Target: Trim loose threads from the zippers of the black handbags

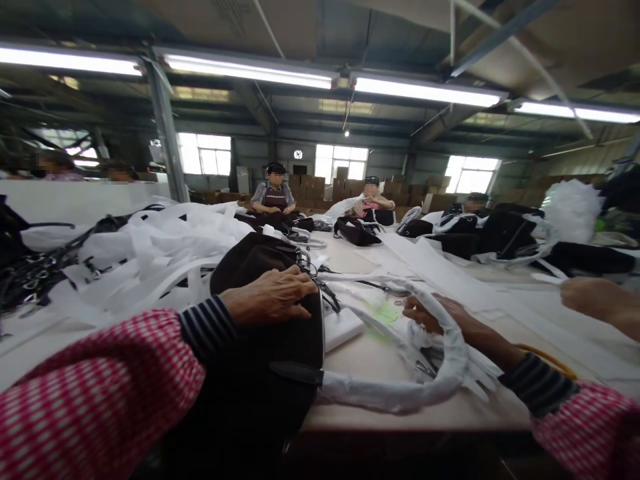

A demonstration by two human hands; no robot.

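A black handbag (260,373) lies on its side in front of me, overhanging the table's front edge. My left hand (273,297) rests on it, fingers bent over the zipped edge. A handle (380,393) wrapped in white padding loops out to the right from a dark leather tab (295,373). Reaching in by that loop, my right hand (433,315) has its fingers curled and partly hidden behind the wrapped handle; what they hold I cannot make out. A metal clasp (425,367) and loose white wrapping lie below it. A small white block (345,329) sits beside the bag.
White wrapping strips (165,240) are heaped at the left, by black straps with metal clips (35,287). Another person's hand (600,303) comes in from the right. More black bags (357,230) lie farther back, where co-workers (274,193) sit across the table (495,417).
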